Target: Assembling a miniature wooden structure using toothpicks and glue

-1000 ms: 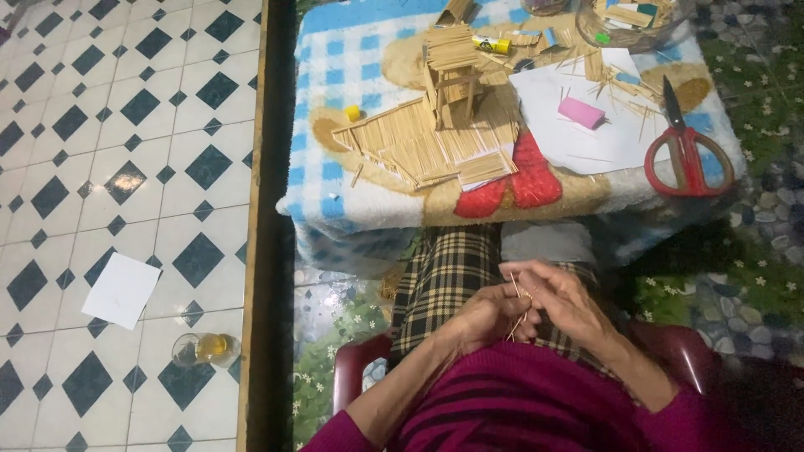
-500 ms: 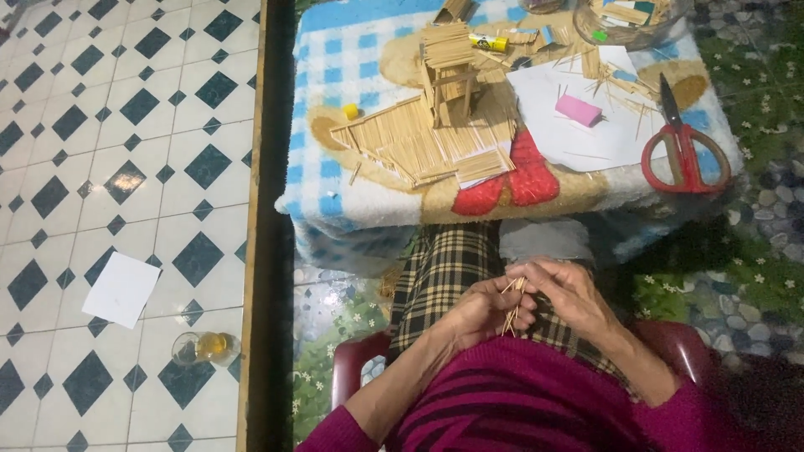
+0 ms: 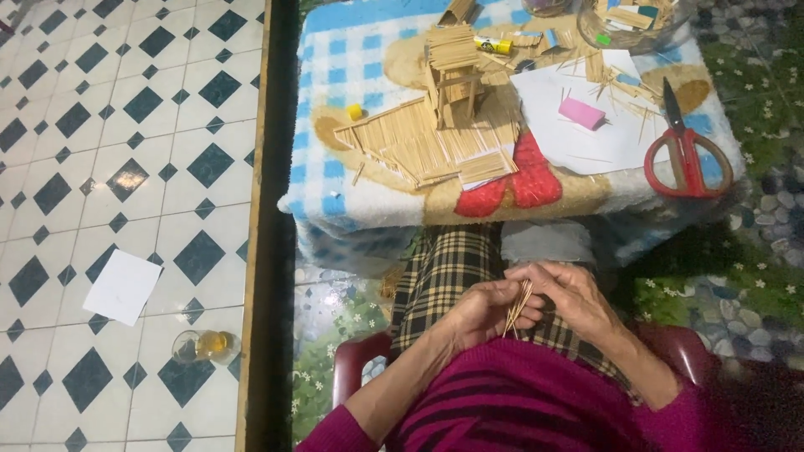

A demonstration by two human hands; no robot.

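Observation:
My left hand (image 3: 479, 311) and my right hand (image 3: 571, 295) meet over my lap, above plaid trousers. Together they pinch a small bunch of thin wooden sticks (image 3: 517, 306), which stands nearly upright between the fingers. Ahead on a low table covered by a blue checked cloth (image 3: 335, 180) stands a model house made of sticks (image 3: 448, 113) on a flat stick base. Loose sticks (image 3: 620, 79) lie scattered on a white paper sheet (image 3: 578, 138) beside it.
Red-handled scissors (image 3: 685, 146) lie at the table's right end, a pink eraser-like block (image 3: 581, 113) on the paper, a glue stick (image 3: 492, 45) and a bowl of scraps (image 3: 636, 17) at the back. On the tiled floor left lie a white sheet (image 3: 122, 286) and a glass (image 3: 203, 345).
The hands stay together in my lap; the fingers have shifted slightly around the bunch of sticks. The view has drifted a little.

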